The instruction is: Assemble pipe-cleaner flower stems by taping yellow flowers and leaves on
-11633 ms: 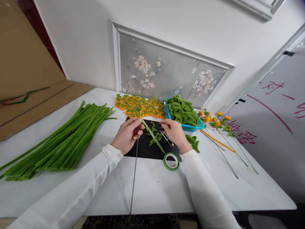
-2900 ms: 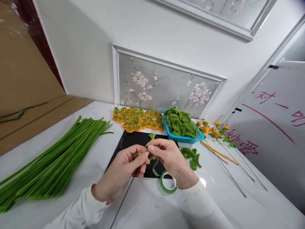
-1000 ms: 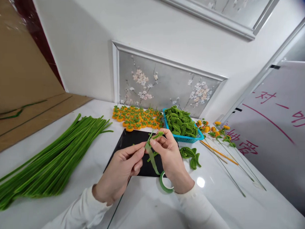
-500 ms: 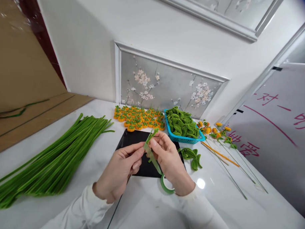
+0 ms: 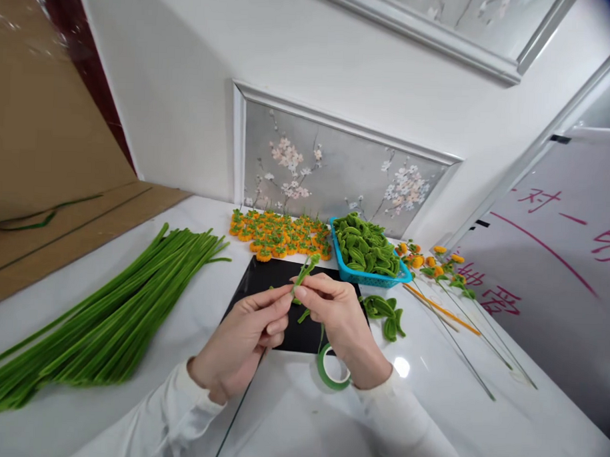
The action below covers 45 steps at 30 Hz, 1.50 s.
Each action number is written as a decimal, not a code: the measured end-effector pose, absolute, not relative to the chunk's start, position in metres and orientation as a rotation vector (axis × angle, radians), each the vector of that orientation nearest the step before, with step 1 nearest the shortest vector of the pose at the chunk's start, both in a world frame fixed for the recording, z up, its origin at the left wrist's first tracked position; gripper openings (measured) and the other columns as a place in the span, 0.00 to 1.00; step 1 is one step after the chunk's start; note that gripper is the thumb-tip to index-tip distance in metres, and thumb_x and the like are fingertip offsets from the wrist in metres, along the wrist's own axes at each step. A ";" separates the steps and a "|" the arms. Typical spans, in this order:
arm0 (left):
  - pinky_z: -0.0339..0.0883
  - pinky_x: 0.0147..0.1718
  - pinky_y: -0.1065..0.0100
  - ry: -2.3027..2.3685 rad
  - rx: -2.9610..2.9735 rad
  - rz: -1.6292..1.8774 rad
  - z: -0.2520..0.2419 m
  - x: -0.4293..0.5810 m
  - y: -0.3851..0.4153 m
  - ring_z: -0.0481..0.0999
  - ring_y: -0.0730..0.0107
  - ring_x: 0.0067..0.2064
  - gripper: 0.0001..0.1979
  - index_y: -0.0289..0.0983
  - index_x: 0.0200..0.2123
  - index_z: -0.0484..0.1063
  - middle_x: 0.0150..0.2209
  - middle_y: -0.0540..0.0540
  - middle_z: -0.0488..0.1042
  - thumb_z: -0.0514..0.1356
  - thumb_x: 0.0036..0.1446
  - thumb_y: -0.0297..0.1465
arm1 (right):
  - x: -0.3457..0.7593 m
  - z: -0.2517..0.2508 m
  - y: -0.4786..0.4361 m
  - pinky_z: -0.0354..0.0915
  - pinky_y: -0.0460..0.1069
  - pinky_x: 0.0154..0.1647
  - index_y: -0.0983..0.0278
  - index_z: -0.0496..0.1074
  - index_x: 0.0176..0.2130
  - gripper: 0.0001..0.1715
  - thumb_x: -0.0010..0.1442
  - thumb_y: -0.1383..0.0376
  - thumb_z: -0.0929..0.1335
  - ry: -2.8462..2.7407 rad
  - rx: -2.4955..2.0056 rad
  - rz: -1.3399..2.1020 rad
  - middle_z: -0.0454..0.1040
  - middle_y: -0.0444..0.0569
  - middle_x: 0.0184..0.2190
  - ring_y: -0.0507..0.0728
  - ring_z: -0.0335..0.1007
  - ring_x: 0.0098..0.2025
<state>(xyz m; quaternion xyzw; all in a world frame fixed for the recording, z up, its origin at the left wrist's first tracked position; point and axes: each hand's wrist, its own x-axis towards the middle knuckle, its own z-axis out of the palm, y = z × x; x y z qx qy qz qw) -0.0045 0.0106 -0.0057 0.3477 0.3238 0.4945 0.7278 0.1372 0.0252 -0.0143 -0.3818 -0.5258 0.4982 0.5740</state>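
Between the fingertips of my left hand (image 5: 254, 327) and my right hand (image 5: 335, 313) is a small green pipe-cleaner stem (image 5: 306, 270), tilted up to the right. Both hands are closed in a pinch and meet at its lower part. A thin strip of green tape runs down from beneath my right fingers to the roll of green floral tape (image 5: 326, 376), which lies near my right wrist. Under the hands is a black mat (image 5: 258, 277); more green pieces on it are partly hidden.
Long green pipe cleaners (image 5: 117, 308) lie in a bundle at left. Orange flower heads (image 5: 279, 234) sit at the back beside a blue basket (image 5: 370, 277) of green leaves. Loose leaves (image 5: 385, 311), an orange stick (image 5: 447, 310) and stemmed orange flowers (image 5: 434, 263) lie to the right.
The broad stretch of tape between my hands has narrowed to a thin strip. My right fingers have closed in on the stem beside my left, and the tape roll shows more fully.
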 end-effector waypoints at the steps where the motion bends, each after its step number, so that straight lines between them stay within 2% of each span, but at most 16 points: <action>1: 0.38 0.14 0.78 0.692 0.749 1.078 -0.006 -0.005 0.011 0.47 0.84 0.18 0.11 0.34 0.35 0.80 0.17 0.57 0.55 0.69 0.45 0.30 | 0.138 -0.014 0.025 0.46 0.44 0.17 0.62 0.80 0.34 0.11 0.48 0.60 0.74 -1.223 -0.883 1.213 0.66 0.43 0.27 0.47 0.49 0.23; 4: 0.39 0.14 0.79 0.660 0.727 1.059 -0.007 -0.006 0.012 0.47 0.84 0.18 0.10 0.34 0.33 0.79 0.17 0.57 0.54 0.69 0.45 0.29 | 0.138 -0.014 0.025 0.44 0.45 0.17 0.62 0.80 0.36 0.13 0.48 0.59 0.74 -1.225 -0.847 1.326 0.67 0.43 0.27 0.46 0.46 0.21; 6: 0.40 0.14 0.79 0.660 0.731 1.065 -0.006 -0.005 0.012 0.47 0.85 0.18 0.08 0.33 0.30 0.79 0.17 0.57 0.55 0.69 0.45 0.30 | 0.138 -0.013 0.024 0.45 0.45 0.18 0.61 0.80 0.33 0.10 0.49 0.60 0.74 -1.244 -0.820 1.285 0.69 0.44 0.29 0.46 0.48 0.21; 9: 0.41 0.14 0.80 0.670 0.743 1.100 -0.004 -0.002 0.008 0.49 0.87 0.18 0.07 0.32 0.27 0.78 0.21 0.54 0.62 0.70 0.44 0.30 | 0.136 -0.012 0.025 0.49 0.46 0.20 0.60 0.79 0.27 0.03 0.49 0.63 0.73 -1.251 -0.786 1.150 0.69 0.44 0.30 0.48 0.54 0.23; 12: 0.43 0.14 0.80 0.680 0.779 1.138 -0.002 0.000 0.005 0.52 0.87 0.19 0.08 0.33 0.29 0.77 0.26 0.51 0.67 0.69 0.46 0.31 | 0.133 -0.013 0.026 0.52 0.47 0.22 0.61 0.77 0.25 0.03 0.50 0.64 0.73 -1.256 -0.773 1.096 0.68 0.44 0.28 0.49 0.56 0.24; 16: 0.53 0.18 0.79 0.730 0.859 1.176 -0.002 0.001 0.004 0.59 0.83 0.22 0.09 0.35 0.33 0.76 0.27 0.51 0.68 0.68 0.48 0.32 | 0.132 -0.013 0.026 0.53 0.47 0.23 0.61 0.77 0.25 0.04 0.51 0.65 0.72 -1.248 -0.758 1.104 0.66 0.43 0.27 0.48 0.56 0.24; 19: 0.58 0.20 0.76 0.786 0.937 1.148 -0.001 -0.001 0.004 0.62 0.81 0.22 0.07 0.35 0.30 0.74 0.27 0.51 0.69 0.66 0.50 0.33 | 0.133 -0.013 0.025 0.52 0.46 0.22 0.61 0.77 0.27 0.02 0.51 0.65 0.72 -1.221 -0.758 1.088 0.67 0.43 0.27 0.48 0.55 0.23; 23: 0.47 0.15 0.77 0.834 1.034 1.092 0.000 -0.002 0.001 0.54 0.84 0.18 0.12 0.33 0.23 0.70 0.23 0.52 0.66 0.62 0.54 0.35 | 0.135 -0.015 0.025 0.47 0.46 0.20 0.63 0.76 0.26 0.04 0.50 0.64 0.73 -1.153 -0.738 1.148 0.68 0.42 0.27 0.46 0.51 0.21; 27: 0.39 0.14 0.77 0.775 1.053 1.040 -0.001 -0.003 0.001 0.49 0.85 0.16 0.13 0.34 0.24 0.70 0.18 0.55 0.61 0.59 0.57 0.36 | 0.134 -0.018 0.026 0.40 0.45 0.18 0.64 0.74 0.28 0.09 0.47 0.62 0.74 -1.042 -0.691 1.380 0.66 0.40 0.19 0.45 0.48 0.18; 31: 0.40 0.14 0.78 0.670 1.033 0.982 -0.004 -0.004 0.002 0.46 0.85 0.16 0.13 0.34 0.26 0.70 0.15 0.57 0.58 0.57 0.59 0.36 | 0.133 -0.017 0.026 0.43 0.43 0.17 0.64 0.72 0.29 0.13 0.44 0.61 0.76 -0.959 -0.647 1.488 0.68 0.41 0.18 0.45 0.54 0.18; 36: 0.41 0.13 0.80 0.573 0.957 0.980 -0.005 -0.004 0.001 0.45 0.86 0.15 0.11 0.34 0.26 0.69 0.16 0.56 0.59 0.57 0.59 0.34 | 0.131 -0.014 0.023 0.44 0.42 0.17 0.64 0.71 0.30 0.14 0.45 0.61 0.76 -0.970 -0.586 1.557 0.66 0.40 0.18 0.44 0.51 0.17; 40: 0.39 0.12 0.80 0.472 0.940 0.925 -0.006 -0.005 0.000 0.41 0.86 0.13 0.13 0.35 0.24 0.67 0.13 0.59 0.53 0.55 0.61 0.34 | 0.131 -0.011 0.022 0.42 0.42 0.17 0.64 0.72 0.30 0.14 0.44 0.62 0.76 -0.986 -0.534 1.592 0.67 0.40 0.21 0.43 0.49 0.17; 45: 0.39 0.11 0.81 0.406 0.941 0.887 -0.004 -0.006 0.000 0.40 0.87 0.13 0.14 0.35 0.24 0.67 0.13 0.59 0.52 0.54 0.61 0.35 | 0.135 -0.009 0.020 0.38 0.43 0.17 0.65 0.74 0.33 0.11 0.51 0.60 0.73 -1.160 -0.480 1.583 0.64 0.39 0.17 0.44 0.45 0.16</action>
